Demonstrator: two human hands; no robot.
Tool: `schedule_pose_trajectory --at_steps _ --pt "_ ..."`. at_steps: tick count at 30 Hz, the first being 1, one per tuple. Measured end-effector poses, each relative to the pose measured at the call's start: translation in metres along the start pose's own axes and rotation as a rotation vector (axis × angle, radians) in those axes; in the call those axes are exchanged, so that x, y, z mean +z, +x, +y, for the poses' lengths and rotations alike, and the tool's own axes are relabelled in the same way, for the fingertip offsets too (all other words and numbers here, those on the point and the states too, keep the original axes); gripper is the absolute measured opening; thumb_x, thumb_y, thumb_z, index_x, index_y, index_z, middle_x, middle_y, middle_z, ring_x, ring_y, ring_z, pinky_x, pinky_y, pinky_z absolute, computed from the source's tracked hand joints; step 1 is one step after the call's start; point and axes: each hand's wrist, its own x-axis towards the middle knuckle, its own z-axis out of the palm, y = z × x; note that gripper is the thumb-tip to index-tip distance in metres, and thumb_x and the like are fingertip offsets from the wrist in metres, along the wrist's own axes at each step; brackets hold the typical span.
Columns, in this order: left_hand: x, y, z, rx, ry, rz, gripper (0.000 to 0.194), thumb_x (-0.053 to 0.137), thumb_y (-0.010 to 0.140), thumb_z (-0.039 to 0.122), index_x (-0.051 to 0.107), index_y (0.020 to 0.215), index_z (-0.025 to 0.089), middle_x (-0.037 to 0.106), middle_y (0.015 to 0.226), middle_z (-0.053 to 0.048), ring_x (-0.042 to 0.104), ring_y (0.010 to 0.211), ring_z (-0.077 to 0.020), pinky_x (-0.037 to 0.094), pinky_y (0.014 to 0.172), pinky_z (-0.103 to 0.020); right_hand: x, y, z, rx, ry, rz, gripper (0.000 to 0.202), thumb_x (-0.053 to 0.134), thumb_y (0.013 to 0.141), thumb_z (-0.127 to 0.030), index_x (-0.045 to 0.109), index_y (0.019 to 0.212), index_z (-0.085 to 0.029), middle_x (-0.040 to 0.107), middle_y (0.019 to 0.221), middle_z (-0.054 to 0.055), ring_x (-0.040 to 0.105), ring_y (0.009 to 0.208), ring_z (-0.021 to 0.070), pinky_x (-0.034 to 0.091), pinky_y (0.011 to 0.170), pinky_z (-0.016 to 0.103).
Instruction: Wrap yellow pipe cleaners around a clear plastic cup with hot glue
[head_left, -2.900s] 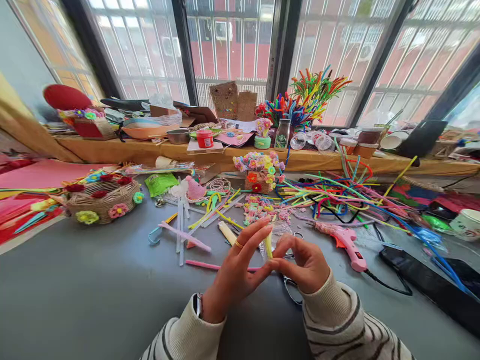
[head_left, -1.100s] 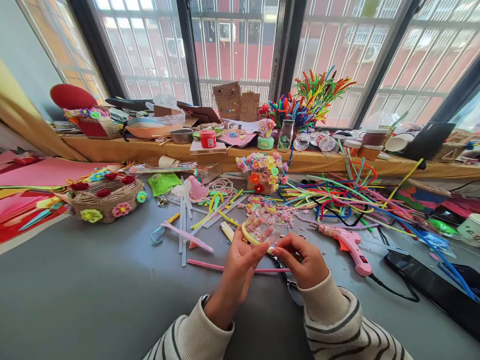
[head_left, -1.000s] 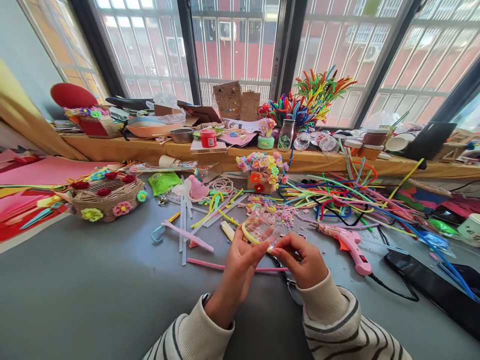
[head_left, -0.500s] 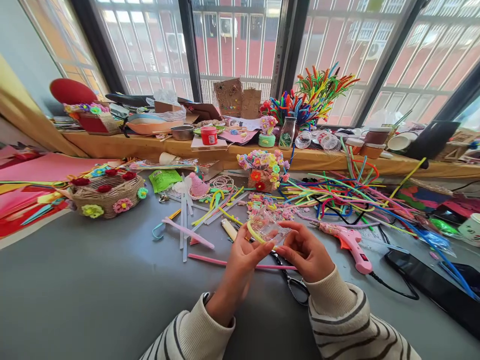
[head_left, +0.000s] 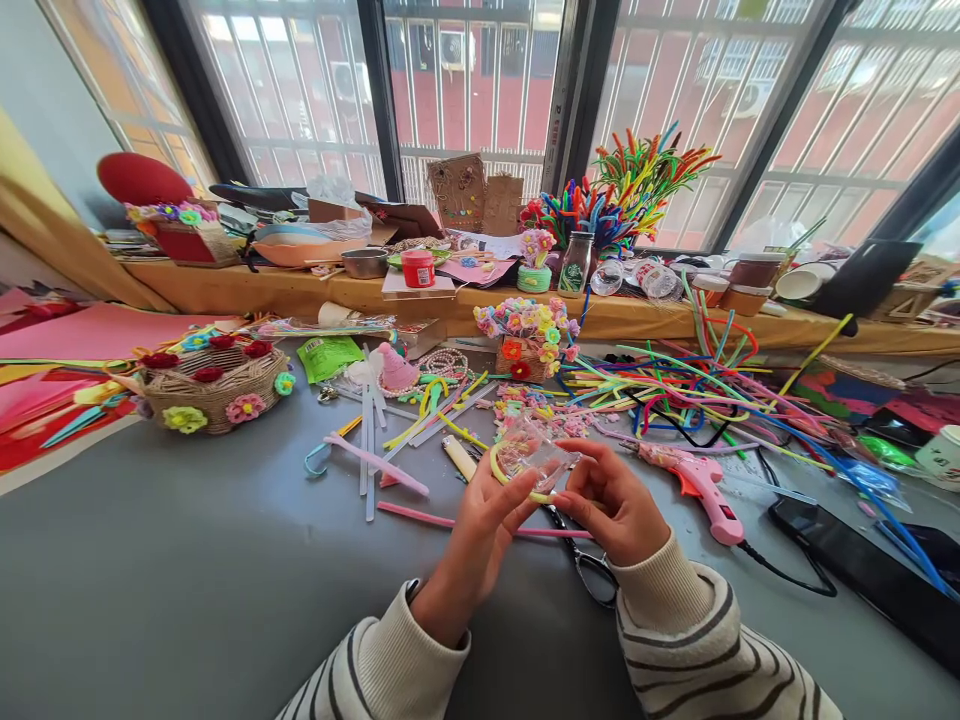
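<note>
In front of me a small clear plastic cup (head_left: 551, 462) lies tilted between my two hands. A pale yellow pipe cleaner (head_left: 496, 466) curves around one end of it. My left hand (head_left: 480, 520) grips the cup from the left, its thumb laid along the near side by the pipe cleaner. At the near right side, my right hand (head_left: 619, 515) pinches by the pipe cleaner's end, fingers curled against the cup. Partly hidden under my hands are black-handled scissors (head_left: 596, 580) and a pink pipe cleaner (head_left: 420, 517) on the grey table.
A pink glue gun (head_left: 701, 485) with a cord lies to the right, near a black phone-like slab (head_left: 862, 570). Clear glue sticks (head_left: 367, 440) lie left of centre. Behind are a flowered basket (head_left: 217, 390), a flower pot (head_left: 525, 350) and piled pipe cleaners (head_left: 675, 390).
My left thumb has shifted slightly up and back, uncovering more of the yellow pipe cleaner along the cup's near side. My right hand stays almost in place.
</note>
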Motion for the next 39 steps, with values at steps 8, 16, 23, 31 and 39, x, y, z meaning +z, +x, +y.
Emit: schedule_pose_trajectory --at_steps 8,16,23,31,39 --pt "-0.015 0.009 0.009 0.164 -0.006 0.19 0.037 0.057 0.072 0.019 0.045 0.107 0.02 0.051 0.118 -0.006 0.052 0.106 -0.0218 0.041 0.092 -0.035 0.003 -0.002 -0.002 -0.042 -0.133 0.064 0.038 0.057 0.069 -0.04 0.05 0.101 -0.019 0.043 0.054 -0.007 0.029 0.04 0.0048 0.023 0.038 0.02" --pt "-0.034 0.019 0.039 0.325 -0.088 0.389 0.02 0.055 0.074 0.023 0.056 0.092 0.017 0.061 0.1 -0.004 0.057 0.098 -0.0184 0.049 0.081 -0.022 -0.004 0.001 0.001 -0.24 -0.508 0.045 0.018 0.052 0.076 -0.032 0.061 0.07 -0.018 0.058 0.063 0.002 0.047 0.054 0.0105 0.035 0.048 0.023" --pt "-0.037 0.013 0.05 0.32 -0.171 0.286 0.031 0.052 0.074 0.033 0.055 0.099 0.014 0.06 0.106 -0.009 0.052 0.106 -0.0198 0.05 0.076 -0.018 -0.013 0.0 0.009 -0.201 -0.7 0.162 0.014 0.049 0.078 -0.026 0.059 0.073 -0.017 0.056 0.064 0.003 0.049 0.058 0.0135 0.038 0.052 0.025" --pt "-0.036 0.005 0.03 -0.022 -0.009 -0.156 0.046 0.062 0.064 0.031 0.054 0.108 0.019 0.052 0.121 -0.01 0.052 0.105 -0.03 0.05 0.077 -0.03 -0.004 0.001 -0.001 -0.351 -0.714 0.196 0.017 0.043 0.082 -0.024 0.059 0.078 -0.019 0.057 0.069 0.004 0.052 0.067 0.0153 0.041 0.059 0.026" --pt "-0.035 0.006 0.034 0.083 -0.012 -0.132 0.043 0.059 0.068 0.032 0.055 0.108 0.017 0.058 0.114 -0.008 0.052 0.106 -0.0263 0.049 0.079 -0.026 -0.016 -0.003 -0.003 -0.356 -0.743 0.164 0.016 0.046 0.081 -0.024 0.06 0.077 -0.017 0.06 0.065 0.002 0.053 0.06 0.0122 0.04 0.055 0.022"
